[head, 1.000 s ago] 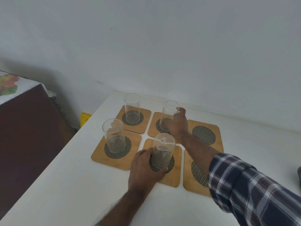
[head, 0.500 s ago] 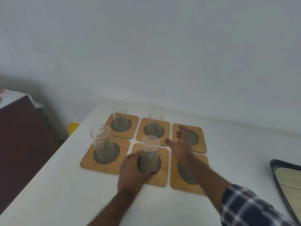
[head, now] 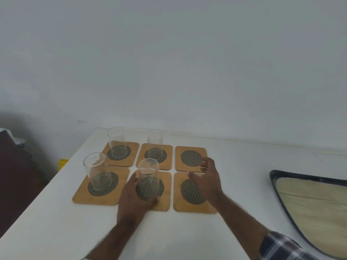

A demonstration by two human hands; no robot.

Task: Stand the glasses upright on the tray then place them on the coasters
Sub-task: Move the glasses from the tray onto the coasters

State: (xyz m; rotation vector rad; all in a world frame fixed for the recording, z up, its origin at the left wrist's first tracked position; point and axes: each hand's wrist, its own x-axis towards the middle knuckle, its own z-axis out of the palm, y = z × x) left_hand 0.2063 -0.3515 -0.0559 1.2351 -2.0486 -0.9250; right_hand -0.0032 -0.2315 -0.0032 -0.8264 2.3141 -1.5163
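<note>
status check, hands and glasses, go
Left hand gripping front middle glass on its coaster. Right hand open, empty, over two bare coasters. Four glasses placed, nothing blocking.

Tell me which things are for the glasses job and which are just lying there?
For the job:
- four glasses, like the one the left hand holds
- six coasters; two bare
- tray
- right hand, open

Just lying there:
- yellow thing beside the table
- dark furniture

Blue-white plaid right sleeve (head: 281, 246)
</note>
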